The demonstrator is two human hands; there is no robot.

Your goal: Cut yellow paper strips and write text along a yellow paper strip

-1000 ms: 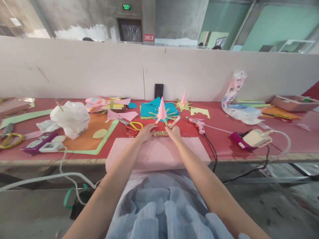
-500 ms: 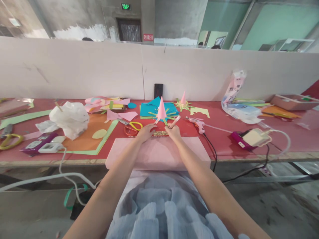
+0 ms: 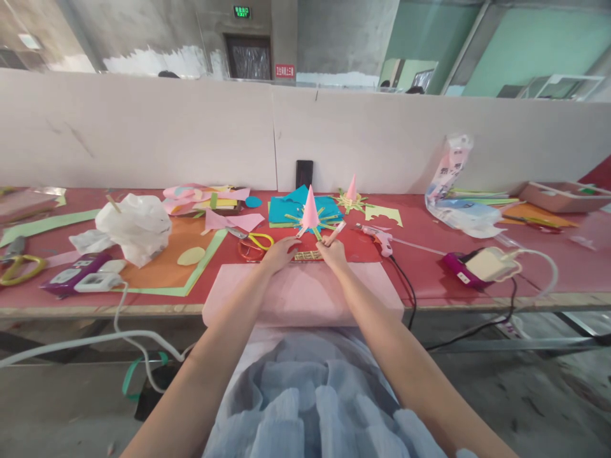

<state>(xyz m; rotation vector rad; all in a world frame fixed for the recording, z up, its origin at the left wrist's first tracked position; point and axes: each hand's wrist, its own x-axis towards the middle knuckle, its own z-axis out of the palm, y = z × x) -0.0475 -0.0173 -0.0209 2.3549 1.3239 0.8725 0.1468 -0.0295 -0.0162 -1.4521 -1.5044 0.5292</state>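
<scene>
Pink cone on spread strips, two hands at its near edge

Item, pink cone (image 3: 310, 213): upright on a spread of narrow green strips (image 3: 328, 220), in front of the blue paper (image 3: 281, 213), between and just beyond both hands

Item, left hand (image 3: 280, 253): fingers bent inward beside the near strips; from where I stand, cannot tell whether they pinch anything

Item, right hand (image 3: 333, 253): closed round a slim pale stick (image 3: 337, 233), pen-like, its upper end slanting up and away; fingertips at the end of one near strip, its working end hidden from me

Item, second cone (image 3: 352, 188): pink, on strips of its own, behind and to the right

Item, glue gun (image 3: 380, 240): lying on the red table (image 3: 420, 273), just right of the right hand

Handling notes, in my judgement: best to let the left hand steady the strips flat and low, pressing lightly, as thin strips would probably bend; short, gentle strokes suit the stick; fingers well off the cone, which looks easy to tip; right wrist clear of the glue gun, which may be hot
</scene>
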